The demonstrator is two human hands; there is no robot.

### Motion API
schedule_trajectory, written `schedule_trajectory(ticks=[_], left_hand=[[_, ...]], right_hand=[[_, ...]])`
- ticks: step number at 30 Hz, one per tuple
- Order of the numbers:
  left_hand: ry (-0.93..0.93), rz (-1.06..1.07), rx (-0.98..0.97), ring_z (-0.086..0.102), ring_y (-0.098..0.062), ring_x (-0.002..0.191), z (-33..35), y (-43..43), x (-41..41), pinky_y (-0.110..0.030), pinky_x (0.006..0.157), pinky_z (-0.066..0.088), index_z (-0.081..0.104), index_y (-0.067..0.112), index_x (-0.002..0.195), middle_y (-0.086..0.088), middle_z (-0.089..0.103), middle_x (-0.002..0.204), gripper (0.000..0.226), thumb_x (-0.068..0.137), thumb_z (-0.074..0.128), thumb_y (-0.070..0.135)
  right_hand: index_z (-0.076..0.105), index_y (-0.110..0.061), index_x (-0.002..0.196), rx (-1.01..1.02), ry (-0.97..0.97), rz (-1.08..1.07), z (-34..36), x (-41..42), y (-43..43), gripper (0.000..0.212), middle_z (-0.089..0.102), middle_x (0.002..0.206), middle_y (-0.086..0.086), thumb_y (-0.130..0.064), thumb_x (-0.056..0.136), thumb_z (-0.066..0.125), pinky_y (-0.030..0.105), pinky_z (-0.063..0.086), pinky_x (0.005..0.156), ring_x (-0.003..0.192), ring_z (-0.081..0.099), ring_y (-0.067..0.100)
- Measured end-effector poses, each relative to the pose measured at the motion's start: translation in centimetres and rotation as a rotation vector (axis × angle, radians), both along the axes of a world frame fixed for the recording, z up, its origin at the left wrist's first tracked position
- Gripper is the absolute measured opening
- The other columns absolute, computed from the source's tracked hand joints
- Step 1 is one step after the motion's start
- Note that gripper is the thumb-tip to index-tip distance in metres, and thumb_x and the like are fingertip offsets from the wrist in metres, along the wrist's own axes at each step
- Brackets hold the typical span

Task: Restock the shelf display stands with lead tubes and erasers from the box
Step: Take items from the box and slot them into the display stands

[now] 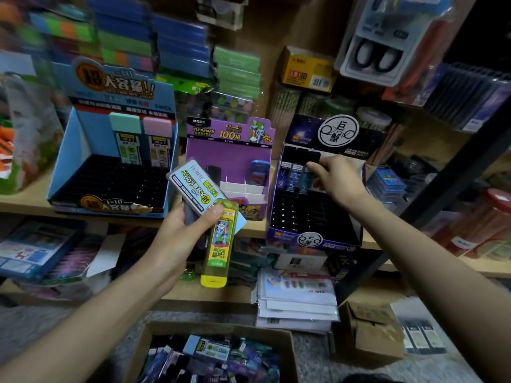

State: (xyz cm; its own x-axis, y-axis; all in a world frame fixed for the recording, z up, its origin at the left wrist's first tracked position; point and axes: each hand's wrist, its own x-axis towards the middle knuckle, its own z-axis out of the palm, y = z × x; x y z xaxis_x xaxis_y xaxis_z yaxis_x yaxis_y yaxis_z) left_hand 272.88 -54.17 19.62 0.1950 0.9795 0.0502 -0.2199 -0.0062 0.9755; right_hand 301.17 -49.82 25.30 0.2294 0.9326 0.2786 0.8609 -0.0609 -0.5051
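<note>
My left hand [184,227] grips a bundle of lead tubes in front of the shelf: a grey one with a blue label [195,184] and a yellow one [220,241] hanging down. My right hand [336,176] pinches a dark lead tube [309,172] at the back row of the dark purple display stand [312,239], beside two tubes standing there. A purple stand [229,145] with white dividers sits in the middle. The blue stand [69,150] on the left holds a green-capped and a pink-capped tube. The cardboard box [287,346] of tubes lies below.
Stacked coloured packs and hanging blister packs fill the shelf back. A yellow carton [307,68] sits upper right. Papers [296,302] and a small brown box [370,330] lie on the floor by the lower shelf. A black shelf post [442,172] slants at the right.
</note>
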Motion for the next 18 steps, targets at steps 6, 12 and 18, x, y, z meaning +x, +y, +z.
schedule_trajectory(ticks=[6,12,18], left_hand=[[-0.039,-0.016,-0.004,0.066,-0.001,0.075,0.5,-0.4,0.2,-0.012,0.06,0.049,0.063,0.02,0.095,0.009,0.074,0.086,0.03,0.07,0.066,0.036],[-0.065,0.015,-0.003,0.064,0.004,0.069,1.0,-0.5,-0.2,-0.009,0.055,0.047,0.063,0.021,0.092,0.012,0.073,0.081,0.022,0.073,0.065,0.033],[-0.098,0.082,0.036,0.056,0.006,0.052,1.7,-0.1,-0.7,-0.008,0.045,0.039,0.058,0.018,0.089,0.015,0.069,0.068,0.003,0.087,0.06,0.017]], right_hand=[[0.059,0.006,0.073,-0.055,-0.138,-0.075,0.6,-0.8,0.0,0.044,0.063,0.074,0.022,-0.03,0.097,0.05,0.039,0.049,0.073,0.076,0.062,0.036],[0.051,-0.003,0.062,0.052,-0.281,-0.091,1.8,-3.5,-3.6,0.046,0.052,0.059,0.011,-0.032,0.097,0.048,0.034,0.033,0.056,0.064,0.053,0.031],[0.061,-0.016,0.079,-0.278,0.781,0.296,-0.6,-13.6,-10.1,0.026,0.066,0.069,0.007,-0.039,0.09,0.056,0.027,0.049,0.052,0.059,0.061,0.014]])
